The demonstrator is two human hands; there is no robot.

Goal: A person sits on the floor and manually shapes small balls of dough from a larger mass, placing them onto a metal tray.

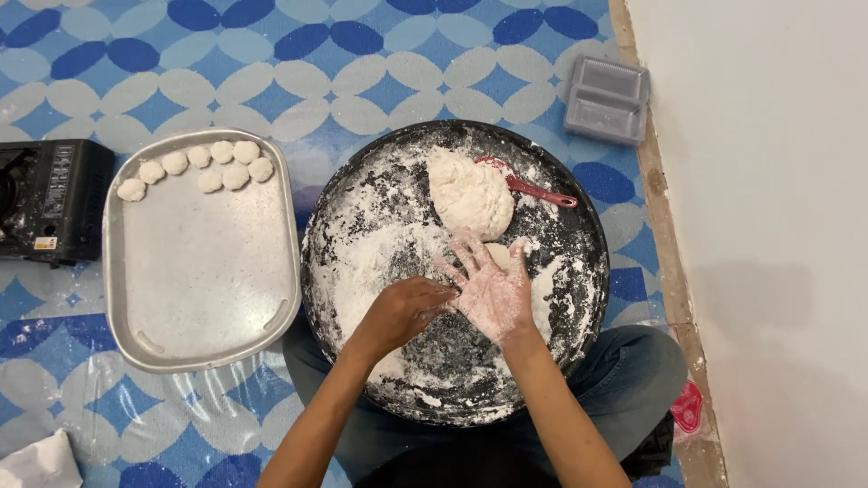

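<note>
1. Head view: a big round black pan (362, 194) sits on the person's lap, white with flour.
2. The right hand (493, 289) lies flat in the pan, fingers spread apart, palm floury. A small dough bit (500, 255) peeks out under it.
3. The left hand (402, 312), at 9 o'clock from the right one, has its fingers curled together, touching the right hand.
4. The big dough lump (470, 192) sits at 12 o'clock in the pan. It looks soft and sticky; I think it is best pinched at its edge.
5. A red scraper (533, 188) is partly hidden behind the dough.
6. The metal tray (203, 271), at 9 o'clock, holds small dough balls (199, 167).
7. I cannot tell what the left fingers hold.
</note>
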